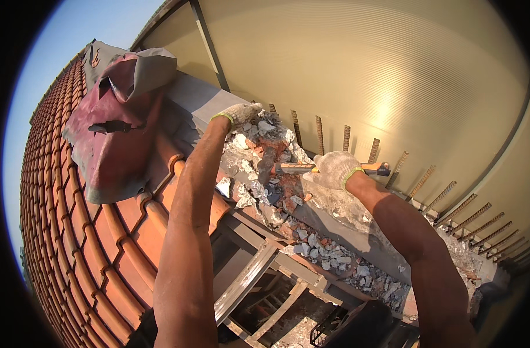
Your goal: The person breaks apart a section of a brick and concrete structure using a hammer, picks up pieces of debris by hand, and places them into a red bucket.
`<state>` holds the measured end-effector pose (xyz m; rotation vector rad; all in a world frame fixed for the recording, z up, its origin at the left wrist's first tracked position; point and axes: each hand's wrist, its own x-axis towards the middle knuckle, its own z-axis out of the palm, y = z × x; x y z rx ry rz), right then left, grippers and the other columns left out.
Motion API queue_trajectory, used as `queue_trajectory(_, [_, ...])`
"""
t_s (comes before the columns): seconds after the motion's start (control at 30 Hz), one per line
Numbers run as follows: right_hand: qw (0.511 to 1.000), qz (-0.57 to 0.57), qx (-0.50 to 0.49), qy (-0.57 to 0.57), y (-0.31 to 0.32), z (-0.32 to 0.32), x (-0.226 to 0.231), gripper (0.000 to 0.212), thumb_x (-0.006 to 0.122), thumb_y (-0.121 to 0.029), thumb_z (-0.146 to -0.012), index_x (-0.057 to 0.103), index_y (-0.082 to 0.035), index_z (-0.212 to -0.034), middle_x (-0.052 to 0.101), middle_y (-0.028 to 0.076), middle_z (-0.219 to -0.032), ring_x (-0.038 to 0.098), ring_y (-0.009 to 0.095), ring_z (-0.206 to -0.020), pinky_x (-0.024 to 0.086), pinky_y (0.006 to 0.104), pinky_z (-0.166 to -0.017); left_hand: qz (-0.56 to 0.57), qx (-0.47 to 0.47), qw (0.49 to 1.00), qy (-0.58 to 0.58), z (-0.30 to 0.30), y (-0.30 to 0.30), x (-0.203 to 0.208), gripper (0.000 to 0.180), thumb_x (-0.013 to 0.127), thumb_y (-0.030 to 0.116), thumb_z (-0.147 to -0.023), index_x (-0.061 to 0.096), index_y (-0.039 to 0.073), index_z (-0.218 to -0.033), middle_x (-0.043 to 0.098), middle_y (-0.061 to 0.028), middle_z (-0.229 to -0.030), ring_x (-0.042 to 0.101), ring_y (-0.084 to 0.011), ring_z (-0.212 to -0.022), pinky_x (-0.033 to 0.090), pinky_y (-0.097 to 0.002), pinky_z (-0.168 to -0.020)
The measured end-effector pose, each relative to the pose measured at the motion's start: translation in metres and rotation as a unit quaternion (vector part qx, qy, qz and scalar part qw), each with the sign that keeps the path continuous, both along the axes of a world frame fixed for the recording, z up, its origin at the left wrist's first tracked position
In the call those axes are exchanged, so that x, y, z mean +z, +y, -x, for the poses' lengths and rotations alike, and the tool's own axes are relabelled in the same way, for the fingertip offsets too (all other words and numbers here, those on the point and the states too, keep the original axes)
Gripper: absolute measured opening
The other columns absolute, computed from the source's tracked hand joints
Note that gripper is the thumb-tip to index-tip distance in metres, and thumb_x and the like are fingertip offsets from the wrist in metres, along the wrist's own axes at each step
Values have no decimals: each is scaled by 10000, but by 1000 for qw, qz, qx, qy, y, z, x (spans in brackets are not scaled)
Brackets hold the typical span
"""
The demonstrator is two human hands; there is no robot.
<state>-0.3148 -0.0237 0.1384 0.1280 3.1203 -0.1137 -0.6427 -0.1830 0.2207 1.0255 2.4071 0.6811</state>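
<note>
My right hand (pixel 336 169), in a pale knit work glove, is closed around the orange and black handle of a hammer (pixel 294 168). The hammer's dusty head (pixel 266 166) is down among broken brick and mortar (pixel 288 188) on top of a wall. Further up the wall, my left hand (pixel 240 115), gloved the same way, rests at the edge of the rubble with its fingers stretched out. White and grey chunks (pixel 266 126) lie just beside those fingers.
Rusty rebar stubs (pixel 346 138) stick up along the wall by a ribbed translucent panel (pixel 392 69). Orange roof tiles (pixel 122 243) slope away at left, under a crumpled torn red and grey sheet (pixel 120 139). Below lie a metal ladder (pixel 244 281) and an opening with framing.
</note>
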Motion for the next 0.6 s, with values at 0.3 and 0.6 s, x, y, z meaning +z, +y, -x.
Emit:
queue_trajectory(0.3, [999,-5,25,-37,-64,-27,21,669,598,-644,-1024,725,-29,-1255,791,212,-1042,786,369,-1016,627,543,-855,12,31,999,-18,-18,-15,-7,673,473,593,-1108,692,56,-1449,739,-104,-1390,659,-260,-1185,490,-409,-1056])
queue_trajectory(0.6, [999,8,-16,-50,-55,-25,14,715,569,-670,-1023,721,-16,-1270,792,224,-1085,781,390,-1036,623,530,-872,-50,49,994,-79,-44,-36,2,599,472,514,-1139,644,84,-1520,700,-77,-1479,641,-206,-1311,452,-372,-1136])
